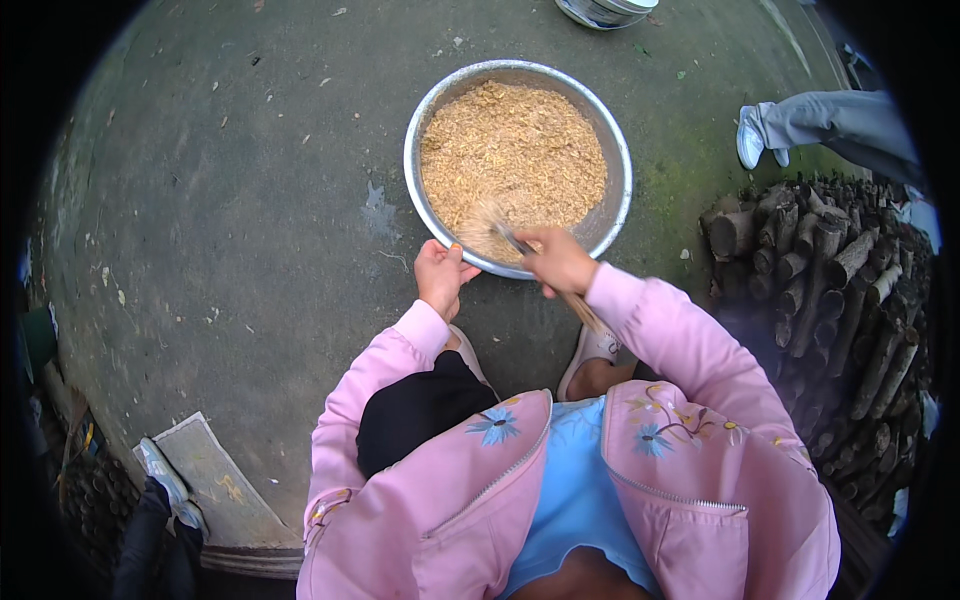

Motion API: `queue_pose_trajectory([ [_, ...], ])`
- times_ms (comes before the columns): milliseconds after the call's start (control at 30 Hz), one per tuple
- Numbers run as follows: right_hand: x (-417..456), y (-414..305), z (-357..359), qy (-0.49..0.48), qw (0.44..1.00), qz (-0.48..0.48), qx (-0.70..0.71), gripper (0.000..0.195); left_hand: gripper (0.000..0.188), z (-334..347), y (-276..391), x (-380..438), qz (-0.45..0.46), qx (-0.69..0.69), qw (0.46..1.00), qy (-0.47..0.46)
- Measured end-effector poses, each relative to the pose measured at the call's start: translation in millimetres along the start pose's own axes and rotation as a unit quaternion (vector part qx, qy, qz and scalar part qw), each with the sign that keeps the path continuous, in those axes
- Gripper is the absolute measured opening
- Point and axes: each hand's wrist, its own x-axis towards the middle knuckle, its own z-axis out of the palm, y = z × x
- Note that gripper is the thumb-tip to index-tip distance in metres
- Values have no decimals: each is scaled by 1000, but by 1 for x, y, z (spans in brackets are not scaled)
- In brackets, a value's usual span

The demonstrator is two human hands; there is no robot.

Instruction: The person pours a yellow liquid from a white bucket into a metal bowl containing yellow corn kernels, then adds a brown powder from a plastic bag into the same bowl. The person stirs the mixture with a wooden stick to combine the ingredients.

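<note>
A wide metal basin point(624, 154) stands on the ground in front of me. It holds a moist, crumbly tan mash point(517, 150), possibly mixed grain or bran. My left hand point(441, 277) pinches the basin's near rim, thumb on top and fingers below. In my right hand point(559, 261) is a stirring tool with a wooden handle point(581, 309). Its far end reaches into the mash at the near left side, where motion blurs it, so its shape is unclear. The handle's tail points back towards my right shoe.
Stacked cut logs point(817, 262) rise on the right, with a person's leg in grey trousers point(832, 120) beyond. A white bucket point(604, 11) stands at the top. Lower left, another person's shoes point(165, 472) rest by a flat board point(225, 480) on the concrete ground point(262, 225).
</note>
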Motion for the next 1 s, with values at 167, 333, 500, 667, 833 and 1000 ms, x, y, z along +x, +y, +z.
queue_pose_trajectory([
  [167, 43, -52, -39, 34, 994, -3, 105, 47, 5, -8, 14, 6, 19, 16, 1000, -3],
  [333, 38, 14, -109, 96, 995, 38, 18, 46, 5, -15, 17, 11, 13, -2, 1000, -9],
  [500, 1, 81, -64, 24, 978, -128, -166, 50, 6, -12, 19, 11, 9, 42, 999, -6],
  [667, 40, -53, -30, 22, 999, -25, -37, 50, 7, -21, 32, 21, 47, 55, 997, -5],
  [833, 43, -11, -95, 48, 997, 10, -59, 48, 19, -31, 50, 30, 69, 69, 995, 8],
  [1000, -33, -42, -49, -116, 964, -63, -231, 45, 23, -36, 58, 35, 83, 104, 991, 15],
])
